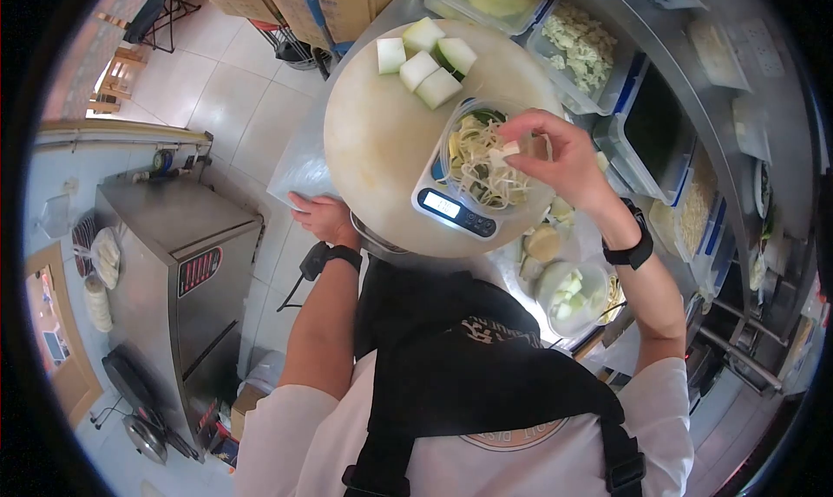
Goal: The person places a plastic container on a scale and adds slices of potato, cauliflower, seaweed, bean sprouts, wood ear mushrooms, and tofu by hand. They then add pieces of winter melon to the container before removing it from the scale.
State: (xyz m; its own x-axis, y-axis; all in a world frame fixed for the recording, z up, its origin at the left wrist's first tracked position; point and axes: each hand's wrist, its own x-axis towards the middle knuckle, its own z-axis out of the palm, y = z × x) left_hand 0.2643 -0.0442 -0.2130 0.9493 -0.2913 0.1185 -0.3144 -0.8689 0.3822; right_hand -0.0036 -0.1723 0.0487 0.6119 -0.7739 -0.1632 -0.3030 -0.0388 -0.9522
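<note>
My right hand (560, 154) is over a clear round bowl (519, 204), its fingertips closed on a small white chunk (505, 153) whose kind I cannot make out. Bean sprouts (483, 160) and some green slices fill the bowl. It sits on a white digital scale (458, 212) with a lit display, on a thick round cutting board (369, 163). Beside the board's left edge, my left hand (323, 219) rests on the counter edge, holding nothing, fingers apart. Several pale chunks with green skin, like winter melon (420, 70), lie at the board's far end.
Plastic tubs of chopped vegetables (575, 50) line the right side. A tub of pale green pieces (571, 297) stands near my right forearm, by a cut round vegetable (543, 243). Cardboard boxes (317, 7) stand beyond the board. A steel cabinet (186, 263) is at left.
</note>
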